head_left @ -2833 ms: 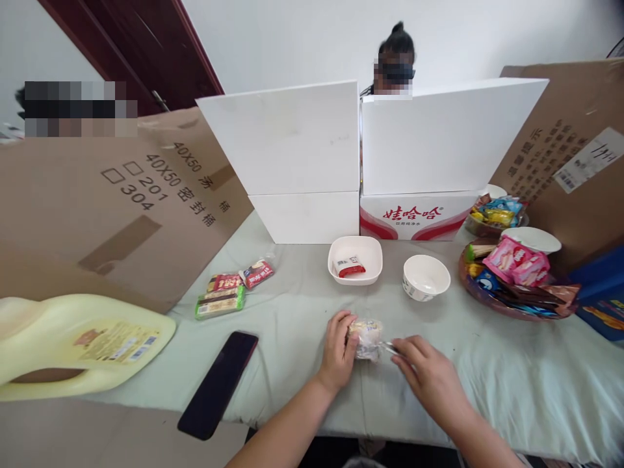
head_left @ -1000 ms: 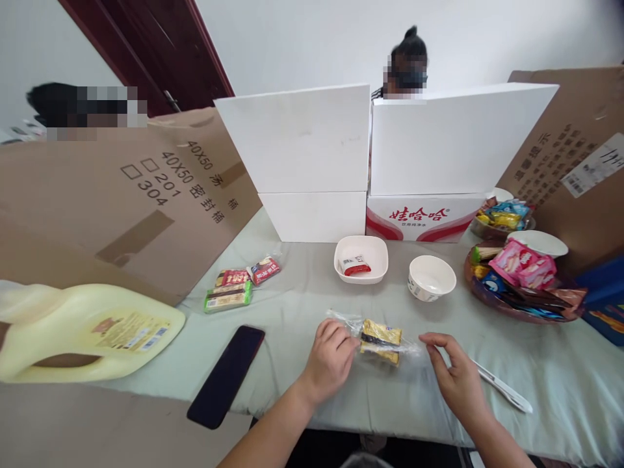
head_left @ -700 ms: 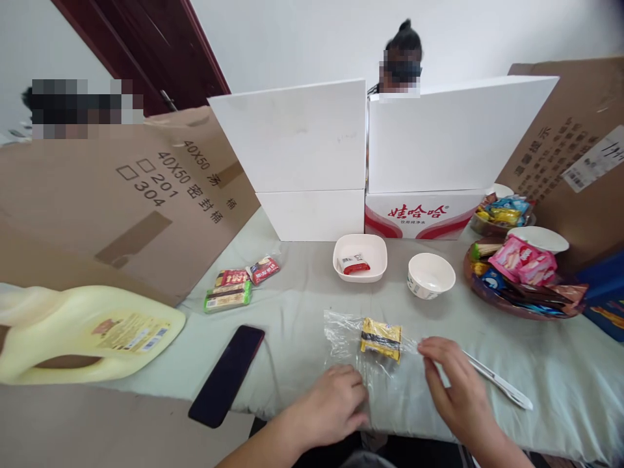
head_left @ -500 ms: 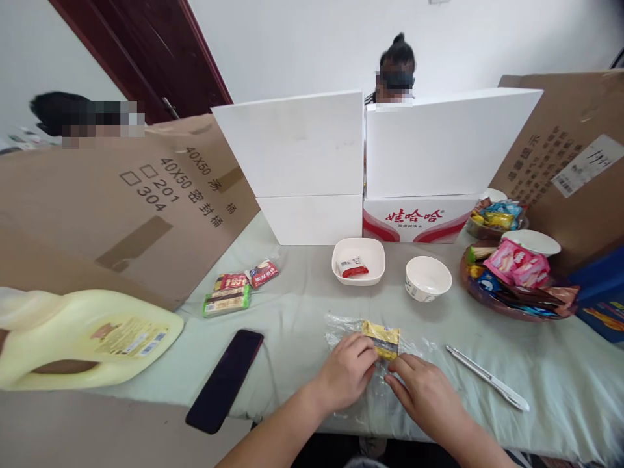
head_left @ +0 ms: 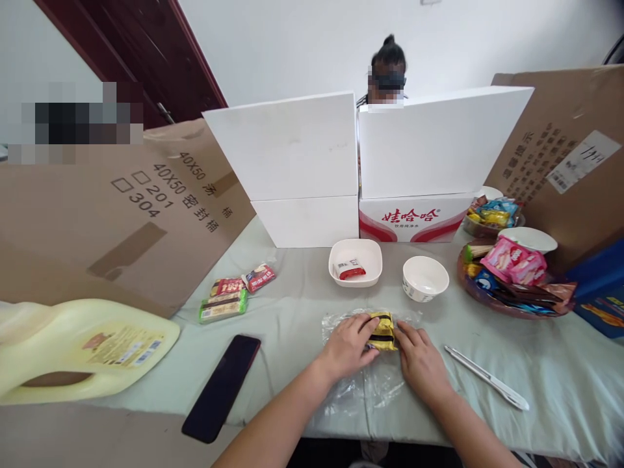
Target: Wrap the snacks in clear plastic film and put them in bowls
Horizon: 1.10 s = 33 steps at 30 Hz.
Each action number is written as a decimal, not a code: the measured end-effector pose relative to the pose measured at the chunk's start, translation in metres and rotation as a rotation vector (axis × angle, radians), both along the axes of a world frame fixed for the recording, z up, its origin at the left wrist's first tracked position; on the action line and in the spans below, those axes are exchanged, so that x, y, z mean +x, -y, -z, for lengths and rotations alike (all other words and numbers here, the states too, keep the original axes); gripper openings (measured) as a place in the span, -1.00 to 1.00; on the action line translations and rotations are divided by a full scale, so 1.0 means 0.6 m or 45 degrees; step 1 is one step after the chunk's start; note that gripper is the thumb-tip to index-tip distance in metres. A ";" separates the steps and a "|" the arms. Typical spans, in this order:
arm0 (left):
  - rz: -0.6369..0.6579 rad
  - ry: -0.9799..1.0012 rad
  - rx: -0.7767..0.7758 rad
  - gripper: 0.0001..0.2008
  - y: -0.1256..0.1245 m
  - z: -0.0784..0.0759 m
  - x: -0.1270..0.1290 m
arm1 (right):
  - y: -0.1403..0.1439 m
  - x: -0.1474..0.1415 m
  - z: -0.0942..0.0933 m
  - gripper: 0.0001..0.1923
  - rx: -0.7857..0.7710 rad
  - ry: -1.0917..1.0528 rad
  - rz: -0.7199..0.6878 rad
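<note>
Near the front edge of the cloth-covered counter point(head_left: 292, 364), a yellow packet point(head_left: 385, 340) with dark stripes lies on a crumpled sheet of clear plastic point(head_left: 353, 396), between the person's two hands. The left hand point(head_left: 347, 348) has its fingers closed on the left part of the packet, forefinger over the top and thumb along the near side. The right hand point(head_left: 423, 364) sits at the packet's right end, fingers bent and the tips close against it; whether they grip, I cannot tell. To the right of that hand lies a slim white tool point(head_left: 486, 378), and a dark phone point(head_left: 221, 390) lies well off to the left. Beyond the packet stand a squarish white dish point(head_left: 374, 268) holding a red-and-white packet point(head_left: 349, 268) and, just to its right, a round white bowl point(head_left: 424, 296).
</note>
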<state>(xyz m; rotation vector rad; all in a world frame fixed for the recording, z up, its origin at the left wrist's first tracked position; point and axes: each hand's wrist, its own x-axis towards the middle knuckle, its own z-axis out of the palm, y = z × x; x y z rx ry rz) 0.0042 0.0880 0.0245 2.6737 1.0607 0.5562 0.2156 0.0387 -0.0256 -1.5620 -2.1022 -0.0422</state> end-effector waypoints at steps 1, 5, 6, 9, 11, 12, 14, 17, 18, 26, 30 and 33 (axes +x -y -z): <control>0.007 -0.004 0.017 -0.47 -0.003 -0.002 -0.002 | 0.000 -0.001 -0.001 -0.64 0.011 0.011 0.002; 0.014 0.020 0.077 -0.58 -0.023 -0.006 0.002 | 0.004 -0.007 -0.014 -0.77 0.000 0.035 -0.002; 0.026 0.014 0.089 -0.55 -0.029 -0.006 0.004 | 0.005 -0.007 -0.017 -0.77 -0.009 0.037 -0.004; 0.099 -0.064 0.094 -0.33 -0.046 -0.009 0.013 | 0.005 -0.008 -0.018 -0.75 -0.011 0.037 -0.010; 0.148 -0.131 0.052 -0.21 -0.055 -0.015 0.015 | 0.004 -0.008 -0.014 -0.73 0.004 0.049 -0.010; 0.154 -0.156 0.011 -0.21 -0.059 -0.020 0.014 | 0.003 -0.008 -0.011 -0.72 0.013 0.058 -0.010; 0.117 -0.173 -0.119 -0.31 -0.068 -0.030 0.008 | 0.003 -0.008 -0.005 -0.69 0.033 0.073 -0.010; -0.046 -0.058 -0.409 -0.47 -0.090 -0.042 -0.010 | 0.004 -0.007 0.002 -0.67 0.053 0.082 -0.016; -0.092 0.030 -0.503 -0.50 -0.100 -0.045 -0.018 | 0.004 -0.007 0.003 -0.67 0.057 0.084 -0.016; -0.396 0.256 -0.272 -0.55 -0.220 -0.099 -0.047 | 0.003 -0.008 0.010 -0.67 0.077 0.099 -0.008; -0.443 -0.196 0.009 -0.53 -0.280 -0.118 -0.012 | 0.002 -0.007 0.013 -0.66 0.066 0.103 -0.005; -0.395 -0.302 -0.031 -0.59 -0.314 -0.100 0.019 | 0.002 -0.007 0.013 -0.67 0.054 0.099 -0.004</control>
